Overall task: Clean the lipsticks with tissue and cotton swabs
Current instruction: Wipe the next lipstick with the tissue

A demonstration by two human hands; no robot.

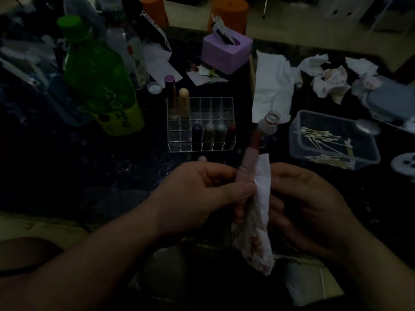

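The lipstick [248, 163], upright at the near middle in the curled fingers of the left hand [202, 191], has its red tip bare, so the stained tissue [258, 225], gripped by the fingers of the right hand [307, 205], may smear or snap it.

Tissue [254, 223]: thin soft paper, crinkled, matt, reddish smears low down. Lipstick [248, 161]: pale pink tube, smooth, plastic look, faint sheen; dark red top end, duller. Organizer [177, 140]: clear hard plastic, glossy grid walls. Green bottle [94, 70]: translucent plastic, glossy, with a smooth yellow label. Swab box [294, 140]: thin clear plastic, smooth. Cotton swabs [325, 135]: fluffy white tips, pale sticks, stick material unclear. Purple box [224, 55]: matt, smooth, plastic or silicone, can't tell. Crumpled tissues [330, 83]: wrinkled rough paper, stained. White sheet [271, 86]: soft matt paper. Small bottle [268, 125]: clear, glossy, glass or plastic unclear. Surface [112, 167]: dark, finish unreadable in dim light.
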